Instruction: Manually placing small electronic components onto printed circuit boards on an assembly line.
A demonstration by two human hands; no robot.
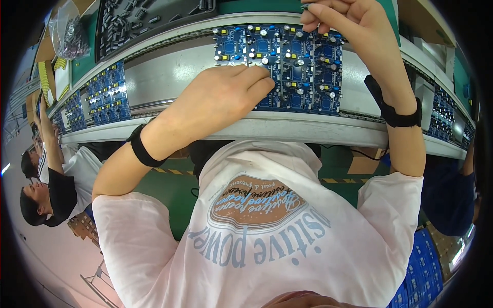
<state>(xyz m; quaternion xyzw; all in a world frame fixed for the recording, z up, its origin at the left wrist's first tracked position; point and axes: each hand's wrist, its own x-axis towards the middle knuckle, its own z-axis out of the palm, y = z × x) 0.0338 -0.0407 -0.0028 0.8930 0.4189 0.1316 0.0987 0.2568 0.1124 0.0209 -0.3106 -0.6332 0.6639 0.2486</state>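
A panel of blue circuit boards (327,77) lies on the conveyor in front of me, with silver round parts, yellow blocks and blue discs standing on it. My left hand (218,97) rests over the left part of this panel, its fingers drawn together against the boards; what they hold, if anything, is hidden. Above the panel's far right corner, my right hand (349,18) is closed in a pinch on a small dark electronic component (305,6). Each wrist wears a black band.
Beyond the conveyor rail (308,128) stands a black tray (177,23) of loose dark cylindrical components (138,20). A clear plastic bag (69,33) of parts is left of it. More board panels (109,92) sit along the conveyor. Another person (38,200) works at left.
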